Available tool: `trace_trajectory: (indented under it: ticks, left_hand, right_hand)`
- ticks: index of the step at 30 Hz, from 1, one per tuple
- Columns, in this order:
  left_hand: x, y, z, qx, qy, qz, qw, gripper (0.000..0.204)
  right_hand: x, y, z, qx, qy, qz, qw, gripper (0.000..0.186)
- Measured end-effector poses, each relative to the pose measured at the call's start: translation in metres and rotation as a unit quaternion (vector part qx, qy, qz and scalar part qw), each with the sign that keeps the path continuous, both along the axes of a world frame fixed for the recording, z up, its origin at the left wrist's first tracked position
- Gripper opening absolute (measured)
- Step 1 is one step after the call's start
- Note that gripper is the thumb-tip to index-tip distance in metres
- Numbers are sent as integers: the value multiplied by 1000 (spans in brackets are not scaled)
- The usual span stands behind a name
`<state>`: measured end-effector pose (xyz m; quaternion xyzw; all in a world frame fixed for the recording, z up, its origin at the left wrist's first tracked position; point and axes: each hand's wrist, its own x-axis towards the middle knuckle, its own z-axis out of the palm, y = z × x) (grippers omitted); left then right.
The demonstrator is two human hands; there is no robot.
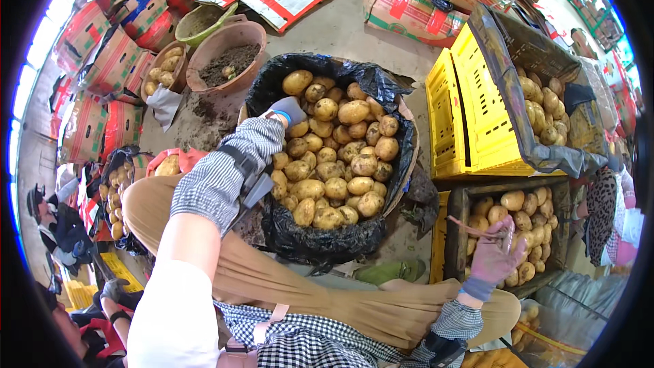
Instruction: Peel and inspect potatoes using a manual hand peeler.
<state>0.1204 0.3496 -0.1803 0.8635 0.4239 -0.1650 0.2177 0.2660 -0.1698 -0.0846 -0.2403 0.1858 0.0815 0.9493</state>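
A round basket lined with a black plastic bag (381, 88) sits in front of me, heaped with yellow potatoes (340, 157). My left hand (287, 110), in a grey-blue glove with a checked sleeve guard, rests on the potatoes at the basket's left rim; I cannot tell if it grips one. My right hand (496, 253), in a pink glove, hovers with its fingers spread over a dark crate of potatoes (528, 225) at my right and holds nothing. My tan-trousered knees lie below the basket.
A yellow plastic crate (470, 112) lined with dark plastic holds more potatoes at the right. A brown bowl of soil (228, 61) and a small basket of potatoes (163, 71) stand at the upper left. Stacked cartons ring the floor. Another person crouches at the lower left.
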Motion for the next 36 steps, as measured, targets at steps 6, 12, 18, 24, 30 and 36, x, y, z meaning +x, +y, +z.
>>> trace_trajectory:
  ticks: [6,12,18,24,30,36]
  left_hand:
    - [24,5,-52,-28,140,66,988,43]
    - [12,-2,-28,7,151,87,985,57]
    - [-11,-51,17,-232,-193,76,950,63]
    - [-1,-177,112,-413,-396,-104,813,75]
    - [-18,-236,115,-392,-463,-228,762,66]
    - [-25,-273,122,-614,-415,29,671,67]
  right_hand:
    - [-1,34,-17,-13,-6,105,994,46]
    - [-14,48,-21,20,-9,190,982,44]
    - [-43,58,-11,-102,-30,210,972,39]
    - [-70,85,0,-207,-88,426,876,51]
    - [-80,86,9,-162,-210,457,849,73]
    - [-79,77,-3,-382,-421,316,759,85]
